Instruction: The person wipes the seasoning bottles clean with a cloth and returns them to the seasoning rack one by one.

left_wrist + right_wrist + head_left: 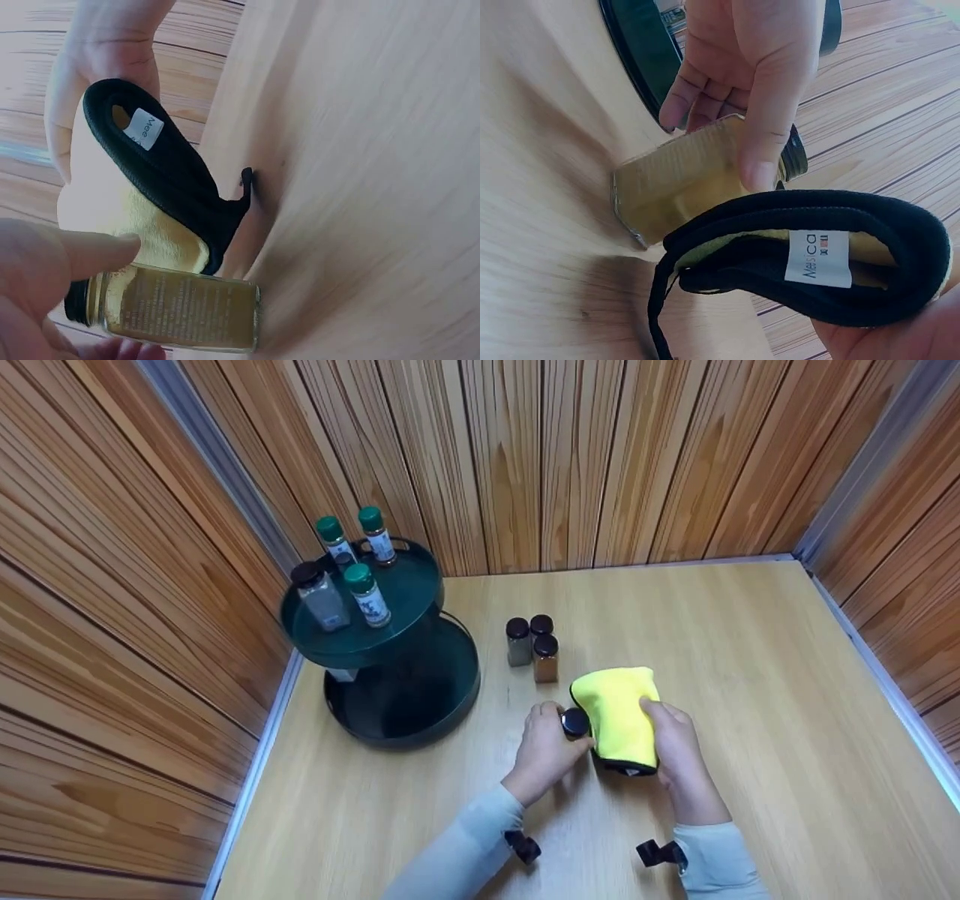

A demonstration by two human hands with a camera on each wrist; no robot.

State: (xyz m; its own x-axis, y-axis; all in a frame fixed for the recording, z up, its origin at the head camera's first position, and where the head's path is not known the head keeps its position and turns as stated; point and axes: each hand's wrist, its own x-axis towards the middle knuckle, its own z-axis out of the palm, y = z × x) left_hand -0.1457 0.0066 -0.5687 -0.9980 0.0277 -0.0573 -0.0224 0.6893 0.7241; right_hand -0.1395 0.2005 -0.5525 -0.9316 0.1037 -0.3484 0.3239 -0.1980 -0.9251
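Near the middle of the table, my left hand [544, 750] grips a glass spice jar [180, 309] by its upper part, with fingers and thumb around it just under the black cap [575, 723]. Yellowish-brown powder shows through the jar's printed glass. To its right, my right hand [679, 754] holds a folded yellow cloth [619, 712] with black edging, the thumb lying on the near face. A white tag [819, 259] shows inside the cloth's fold in the right wrist view, and a black corner hangs down. Cloth and jar are side by side, the cloth's edge right at the jar.
Three dark-capped spice jars [545, 658] stand grouped behind my left hand. At the left is a two-tier dark green round rack [405, 607]. Its top tier carries green-capped bottles [369, 596] and a larger dark-capped jar [322, 600]. Wood-panelled walls [502, 472] bound the table.
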